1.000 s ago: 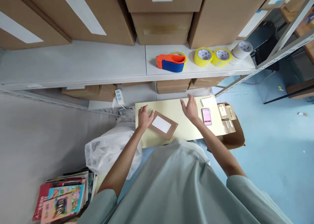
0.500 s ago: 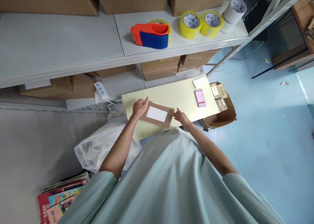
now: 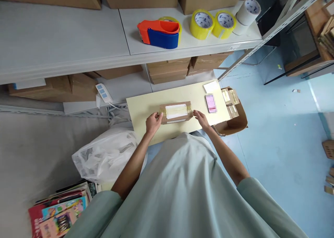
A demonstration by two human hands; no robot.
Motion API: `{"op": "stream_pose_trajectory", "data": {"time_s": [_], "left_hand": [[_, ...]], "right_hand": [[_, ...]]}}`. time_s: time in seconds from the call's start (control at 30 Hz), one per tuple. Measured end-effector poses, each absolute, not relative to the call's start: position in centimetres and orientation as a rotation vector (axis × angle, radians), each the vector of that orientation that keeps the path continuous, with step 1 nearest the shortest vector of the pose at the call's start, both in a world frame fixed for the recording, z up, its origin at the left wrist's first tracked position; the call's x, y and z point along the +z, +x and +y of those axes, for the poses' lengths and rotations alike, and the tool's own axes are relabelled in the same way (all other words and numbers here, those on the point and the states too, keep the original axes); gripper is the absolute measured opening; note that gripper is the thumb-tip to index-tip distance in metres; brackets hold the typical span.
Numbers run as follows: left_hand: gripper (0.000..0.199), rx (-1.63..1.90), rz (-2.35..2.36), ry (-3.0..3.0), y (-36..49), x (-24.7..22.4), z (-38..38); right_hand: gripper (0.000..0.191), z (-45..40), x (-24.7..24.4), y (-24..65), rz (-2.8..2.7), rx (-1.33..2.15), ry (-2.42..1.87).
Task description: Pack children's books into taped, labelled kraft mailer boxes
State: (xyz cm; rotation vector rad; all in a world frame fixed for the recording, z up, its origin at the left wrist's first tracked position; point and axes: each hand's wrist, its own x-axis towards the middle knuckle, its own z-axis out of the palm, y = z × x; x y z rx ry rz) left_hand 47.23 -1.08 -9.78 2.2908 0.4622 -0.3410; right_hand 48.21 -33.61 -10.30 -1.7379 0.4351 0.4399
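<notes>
While the left hand [image 3: 153, 122] grips the left end of a taped cardboard box [image 3: 176, 112], the right hand [image 3: 200, 119] has its fingertips at the opposite end (whether they clasp it, I cannot tell). The box is between both hands, over the pale yellow table [image 3: 144, 107], with a pink-screened phone [image 3: 211, 103] lying off to its right.

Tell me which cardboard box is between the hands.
The taped, white-labelled box on the pale tabletop, its ends at the left hand and right hand; other boxes, like those below the shelf, lie apart from both.
</notes>
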Motion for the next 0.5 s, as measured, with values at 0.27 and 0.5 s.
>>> {"op": "stream_pose_trajectory", "data": {"time_s": [0.27,0.5], "left_hand": [[0.041,-0.278,0.412,2.282,46.0,-10.2,-1.4],[0.051,-0.324,0.429,2.369,46.1,-9.9,-1.8]], "right_hand": [[0.086,-32.9,-12.7,50.1,0.388,0.303,-1.911],[0.072,-29.5,-14.0,50.3,0.367,0.215,-2.348]]}}
